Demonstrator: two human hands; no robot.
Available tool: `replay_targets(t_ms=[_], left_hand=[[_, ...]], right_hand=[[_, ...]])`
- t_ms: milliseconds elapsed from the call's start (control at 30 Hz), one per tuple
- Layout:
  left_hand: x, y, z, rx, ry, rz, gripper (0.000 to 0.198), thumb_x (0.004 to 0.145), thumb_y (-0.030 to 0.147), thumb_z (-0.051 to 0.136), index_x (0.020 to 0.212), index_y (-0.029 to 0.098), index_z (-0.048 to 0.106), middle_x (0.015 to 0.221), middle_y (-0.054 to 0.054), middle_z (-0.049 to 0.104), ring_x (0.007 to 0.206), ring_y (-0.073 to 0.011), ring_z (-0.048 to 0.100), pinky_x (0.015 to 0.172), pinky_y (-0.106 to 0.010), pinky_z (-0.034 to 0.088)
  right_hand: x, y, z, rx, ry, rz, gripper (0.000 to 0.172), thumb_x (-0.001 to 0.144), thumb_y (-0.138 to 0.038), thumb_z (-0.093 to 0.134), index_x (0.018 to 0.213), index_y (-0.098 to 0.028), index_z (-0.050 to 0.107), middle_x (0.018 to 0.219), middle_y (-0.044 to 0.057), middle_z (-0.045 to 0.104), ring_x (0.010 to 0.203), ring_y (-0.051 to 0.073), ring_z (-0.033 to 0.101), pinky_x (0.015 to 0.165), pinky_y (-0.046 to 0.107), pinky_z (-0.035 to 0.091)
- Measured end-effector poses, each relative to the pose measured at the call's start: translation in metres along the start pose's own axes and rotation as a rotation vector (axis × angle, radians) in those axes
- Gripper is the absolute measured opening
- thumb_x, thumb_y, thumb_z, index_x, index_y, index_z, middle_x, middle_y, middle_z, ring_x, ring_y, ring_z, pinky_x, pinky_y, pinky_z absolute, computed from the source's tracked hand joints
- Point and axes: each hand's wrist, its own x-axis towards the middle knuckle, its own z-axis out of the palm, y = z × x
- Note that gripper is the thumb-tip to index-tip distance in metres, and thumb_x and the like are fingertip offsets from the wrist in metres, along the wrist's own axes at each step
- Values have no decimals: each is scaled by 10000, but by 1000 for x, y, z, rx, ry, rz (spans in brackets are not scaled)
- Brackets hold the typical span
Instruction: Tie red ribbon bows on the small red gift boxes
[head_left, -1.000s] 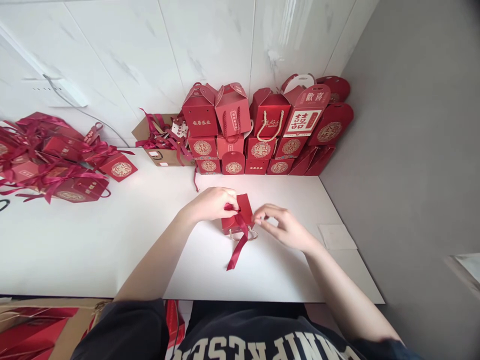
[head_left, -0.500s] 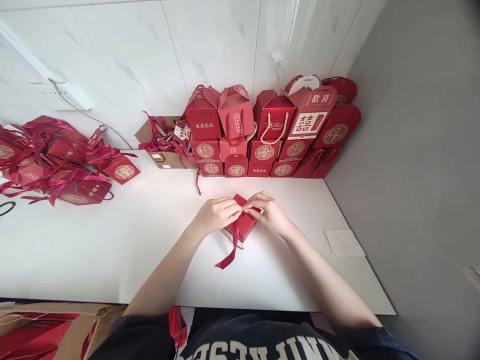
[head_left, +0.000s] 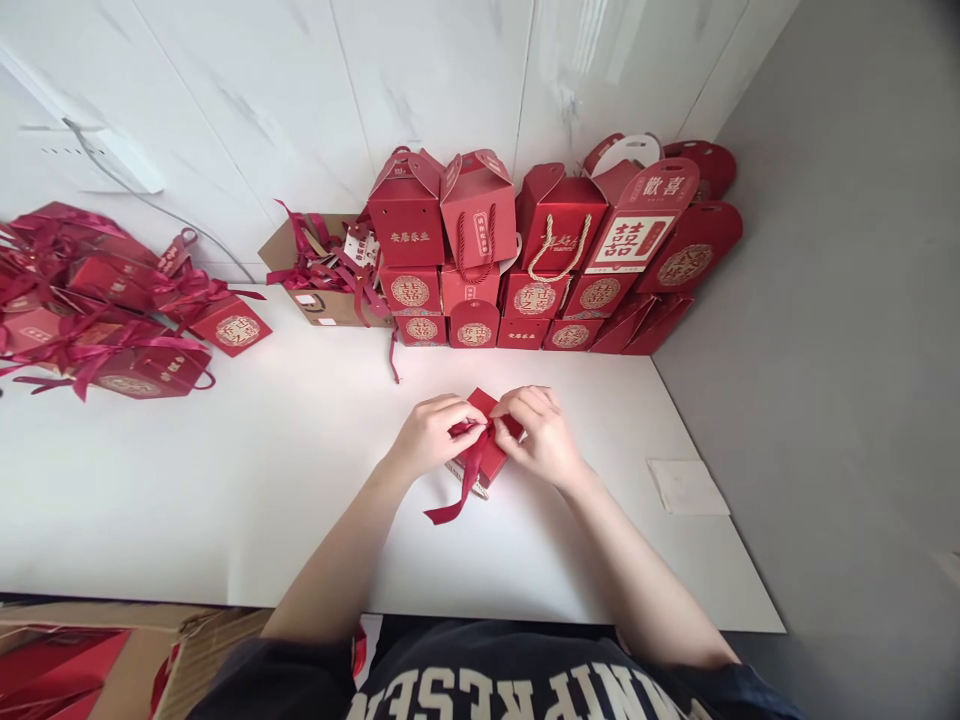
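Observation:
A small red gift box [head_left: 493,463] lies on the white table between my hands, a twisted cream cord handle [head_left: 478,491] at its near side. Dark red ribbon [head_left: 466,490] crosses its top, one tail hanging toward me onto the table. My left hand [head_left: 442,430] pinches the ribbon from the left, with a bit of ribbon showing under the fingers. From the right, my right hand [head_left: 538,430] pinches the ribbon close to the left fingertips, over the middle of the box. The fingers partly hide the knot or loop there.
Stacked red gift boxes [head_left: 537,297] line the wall at the back right. Left of them stands a cardboard box [head_left: 330,310] of ribbons. Ribboned red boxes [head_left: 135,372] pile up at far left. White paper [head_left: 688,487] lies right; an open carton [head_left: 150,612] sits lower left.
My fingertips have shifted slightly on the ribbon, and a bit of ribbon now shows under my left hand. The hanging tail has moved slightly. The camera view has shifted a little.

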Motion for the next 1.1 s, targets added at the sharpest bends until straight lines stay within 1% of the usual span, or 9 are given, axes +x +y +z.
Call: replay_targets(t_ms=[167,267,367,500,600,733,900,1000,1100], left_hand=[[-2,-1,1,1,10,19,99,859,188,573,821,213,661,781,-11,701,721,-129,607,693,-265,488],[-2,0,2,5,8,20,105,858,188,571,810,216,660,775,-8,704,720,-131,605,702,-267,490],[-2,1,3,15,6,9,109,857,192,568,802,218,658,745,-3,695,688,-128,591,682,-265,487],[-4,1,3,9,11,11,106,861,193,571,801,218,656,767,-3,704,710,-130,602,698,-268,490],[-4,2,3,7,14,20,105,862,184,572,809,217,656,785,-4,710,732,-131,611,716,-273,496],[-4,2,3,7,5,6,104,860,192,575,814,220,664,796,-10,717,733,-135,620,718,-278,506],[-3,3,3,-11,6,4,95,857,191,581,820,221,664,801,-8,714,744,-135,620,728,-279,507],[-2,4,3,-17,-5,11,96,858,180,579,820,219,659,784,-6,705,727,-132,605,717,-273,499],[-3,4,3,-18,-2,30,84,853,176,589,823,216,657,770,-4,701,714,-130,593,709,-268,493]], right_hand=[[-1,-1,3,172,-33,75,292,808,-102,540,1063,-245,528,996,37,674,973,231,598,957,429,395],[-1,-1,5,174,-5,57,256,817,-110,536,1032,-248,540,895,18,682,883,218,619,1018,462,358],[-2,-1,5,177,68,110,210,847,-120,495,1009,-245,543,876,25,667,872,217,617,983,449,392],[-2,-2,3,199,-16,119,328,818,-109,527,1114,-251,520,948,26,667,984,229,598,1006,451,381],[-2,-2,1,169,-43,66,371,777,-97,555,1110,-259,530,878,1,655,918,218,608,1087,486,303],[-1,-1,-4,169,13,122,329,813,-111,517,1113,-247,521,861,20,641,901,226,598,1024,473,371],[-2,-2,-4,172,-81,88,428,772,-112,558,1173,-256,515,961,37,651,999,253,581,1058,510,337],[-2,-1,-1,141,-16,69,401,771,-99,540,1138,-261,531,860,9,632,922,228,604,1115,519,279],[-3,-1,-2,139,42,91,391,783,-86,508,1136,-253,520,872,16,617,893,214,602,1116,503,299]])
